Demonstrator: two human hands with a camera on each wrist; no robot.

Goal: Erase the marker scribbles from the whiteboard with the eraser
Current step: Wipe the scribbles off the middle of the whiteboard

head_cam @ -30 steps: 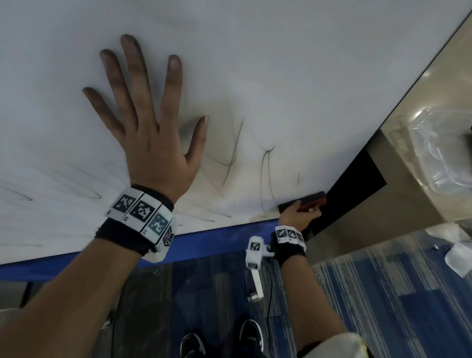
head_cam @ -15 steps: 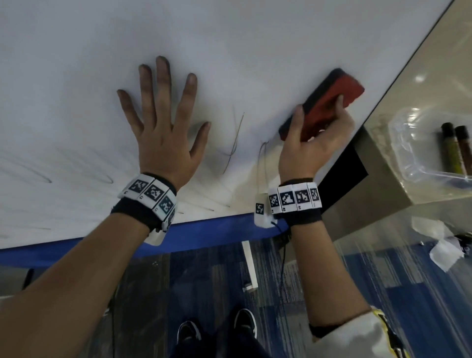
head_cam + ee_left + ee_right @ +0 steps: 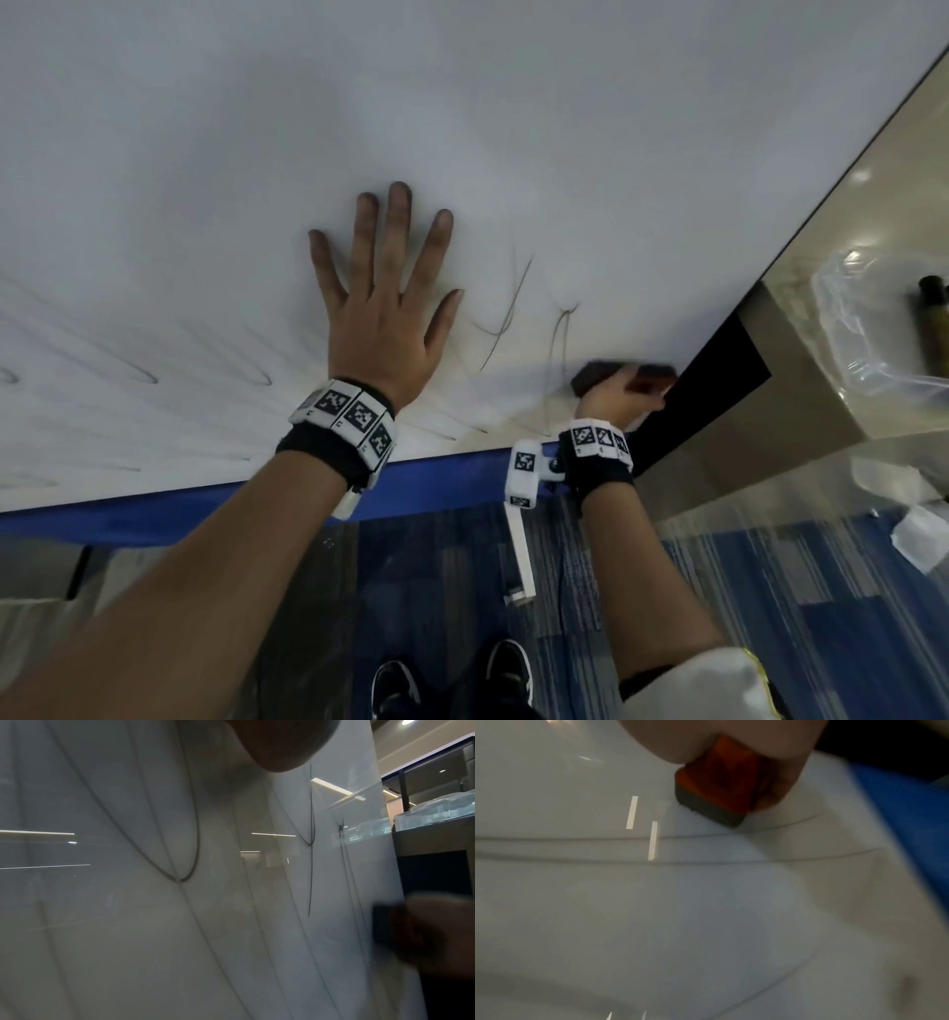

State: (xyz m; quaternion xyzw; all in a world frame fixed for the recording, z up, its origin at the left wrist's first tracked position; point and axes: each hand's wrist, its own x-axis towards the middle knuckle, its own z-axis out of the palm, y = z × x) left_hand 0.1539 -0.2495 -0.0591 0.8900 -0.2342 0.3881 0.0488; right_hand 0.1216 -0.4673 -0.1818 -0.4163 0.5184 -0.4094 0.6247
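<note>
The whiteboard [image 3: 462,128] fills the head view, with a blue lower edge [image 3: 205,506]. Thin black scribbles [image 3: 508,313] curve between my two hands, and fainter loops [image 3: 138,375] trail off to the left. My left hand [image 3: 385,303] lies flat on the board with its fingers spread. My right hand [image 3: 619,393] grips the red eraser [image 3: 624,375] low at the board's right edge, felt side against the surface. The right wrist view shows the eraser [image 3: 721,780] pressed on the board beside thin lines [image 3: 577,839]. In the left wrist view the scribbles [image 3: 190,841] run down the board.
A beige counter [image 3: 801,360] stands to the right of the board with a clear plastic tray [image 3: 873,329] and dark marker-like tubes [image 3: 932,324] on it. A black opening [image 3: 708,390] sits below it. Crumpled paper [image 3: 919,534] lies on the blue striped carpet.
My right hand swept the eraser up toward the board's right side, then back down to the lower right edge. The left hand stays flat on the board.
</note>
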